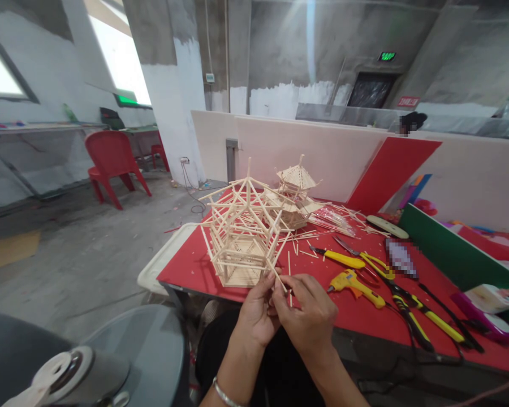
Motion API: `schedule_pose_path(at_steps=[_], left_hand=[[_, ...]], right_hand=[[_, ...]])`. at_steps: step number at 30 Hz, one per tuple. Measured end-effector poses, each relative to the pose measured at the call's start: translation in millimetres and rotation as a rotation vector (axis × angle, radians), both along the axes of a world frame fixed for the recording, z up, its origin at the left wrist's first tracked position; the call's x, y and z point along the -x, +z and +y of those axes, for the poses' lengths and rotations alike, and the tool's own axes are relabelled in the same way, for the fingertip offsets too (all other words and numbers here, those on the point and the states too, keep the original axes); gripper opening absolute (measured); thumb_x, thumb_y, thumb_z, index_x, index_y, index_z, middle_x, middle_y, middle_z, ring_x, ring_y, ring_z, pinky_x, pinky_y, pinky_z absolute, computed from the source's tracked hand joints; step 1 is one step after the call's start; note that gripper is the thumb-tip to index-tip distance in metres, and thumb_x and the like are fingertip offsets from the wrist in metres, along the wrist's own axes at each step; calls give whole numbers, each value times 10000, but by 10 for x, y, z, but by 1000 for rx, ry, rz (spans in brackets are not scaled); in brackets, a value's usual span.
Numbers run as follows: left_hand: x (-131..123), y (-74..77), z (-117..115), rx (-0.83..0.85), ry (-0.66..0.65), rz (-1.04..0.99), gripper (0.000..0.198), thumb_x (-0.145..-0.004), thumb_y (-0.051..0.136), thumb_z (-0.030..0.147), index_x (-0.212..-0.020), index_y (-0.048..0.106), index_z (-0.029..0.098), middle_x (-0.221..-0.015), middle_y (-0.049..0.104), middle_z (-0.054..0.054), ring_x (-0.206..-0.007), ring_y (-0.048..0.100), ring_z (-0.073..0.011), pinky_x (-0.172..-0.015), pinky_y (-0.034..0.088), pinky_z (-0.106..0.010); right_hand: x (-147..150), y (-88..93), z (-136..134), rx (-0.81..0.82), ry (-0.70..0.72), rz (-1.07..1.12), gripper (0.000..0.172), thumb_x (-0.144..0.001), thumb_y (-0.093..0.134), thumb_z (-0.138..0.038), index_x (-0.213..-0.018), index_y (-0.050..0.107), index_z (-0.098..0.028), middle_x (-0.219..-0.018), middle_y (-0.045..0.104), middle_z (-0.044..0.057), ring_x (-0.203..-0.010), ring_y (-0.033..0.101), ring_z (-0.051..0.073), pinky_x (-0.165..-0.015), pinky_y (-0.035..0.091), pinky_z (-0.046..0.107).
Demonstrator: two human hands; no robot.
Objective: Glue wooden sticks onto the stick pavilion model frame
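Note:
My left hand [258, 316] and my right hand [307, 314] meet at the table's front edge, fingers closed in a pinch. Between their fingertips runs a thin wooden stick [277, 273], slanting beside the near right corner of an open stick-built pavilion model [241, 280]. Whether the stick touches the model I cannot tell. The model stands upright on a flat slatted base, with bare roof ribs rising to a point. Behind it, to the right, is a second pavilion model [297, 178] with a filled-in roof. My palms hide part of the fingertips.
Right of my hands lie a yellow glue gun [358, 287], a yellow-handled knife [339, 258], and pliers [407, 316] on the red tabletop [186, 265]. Loose sticks [307, 234] are scattered behind. A green board [458, 249] stands at right; a grey stool [148, 350] is at left.

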State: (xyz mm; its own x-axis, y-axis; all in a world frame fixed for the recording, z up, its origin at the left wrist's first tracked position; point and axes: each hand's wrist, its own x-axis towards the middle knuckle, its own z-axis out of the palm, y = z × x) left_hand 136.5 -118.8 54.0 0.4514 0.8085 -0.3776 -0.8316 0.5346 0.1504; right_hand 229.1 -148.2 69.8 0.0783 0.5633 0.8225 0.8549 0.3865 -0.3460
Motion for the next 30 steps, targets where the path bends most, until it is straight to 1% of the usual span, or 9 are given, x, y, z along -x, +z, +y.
schedule_pose_path(at_steps=[4,9,12,14,18,24,30], left_hand=[[-2,8,-5,-2,-12,-21,68,-773,688,116,-832,678,83,-518,596,8,-313,399,-14,-272,232,-82],[-2,13,-4,16,-6,-30,59,-760,699,110,-800,668,80,-510,589,9,-318,414,-19,-271,236,-83],[-5,16,-1,20,-14,-42,41,-774,682,114,-770,658,82,-495,572,17,-307,396,-15,-271,237,-83],[-7,14,1,17,-11,-38,33,-786,667,116,-783,661,84,-495,570,19,-304,390,-15,-269,233,-84],[0,-7,13,3,-19,-35,58,-785,654,127,-820,671,84,-520,594,4,-322,424,-27,-271,225,-88],[34,-41,30,-40,-46,-89,126,-748,620,143,-831,684,72,-531,589,-10,-334,421,-45,-272,237,-113],[28,-52,33,-49,-57,-115,102,-787,618,150,-832,679,82,-541,609,-14,-329,432,-40,-275,229,-106]], right_hand=[[3,-2,3,-2,-5,3,50,-815,646,-194,-837,690,-190,-711,653,19,-675,594,142,-666,458,256],[1,-6,5,2,8,7,54,-808,652,-183,-847,690,-191,-711,649,20,-675,592,144,-671,462,261],[0,-14,2,-4,11,10,56,-802,657,-177,-847,687,-190,-716,649,21,-679,592,145,-672,464,263],[0,-18,2,-9,11,11,58,-801,658,-175,-850,686,-189,-721,650,22,-681,592,146,-671,464,264],[0,-15,5,-6,13,11,61,-809,649,-179,-855,688,-192,-723,652,24,-680,592,144,-668,463,262],[-3,-9,3,8,10,-2,63,-813,643,-184,-855,689,-189,-721,652,25,-688,599,147,-671,462,263],[0,-11,0,2,1,-8,57,-811,648,-187,-851,688,-191,-726,656,24,-694,602,148,-673,460,262]])
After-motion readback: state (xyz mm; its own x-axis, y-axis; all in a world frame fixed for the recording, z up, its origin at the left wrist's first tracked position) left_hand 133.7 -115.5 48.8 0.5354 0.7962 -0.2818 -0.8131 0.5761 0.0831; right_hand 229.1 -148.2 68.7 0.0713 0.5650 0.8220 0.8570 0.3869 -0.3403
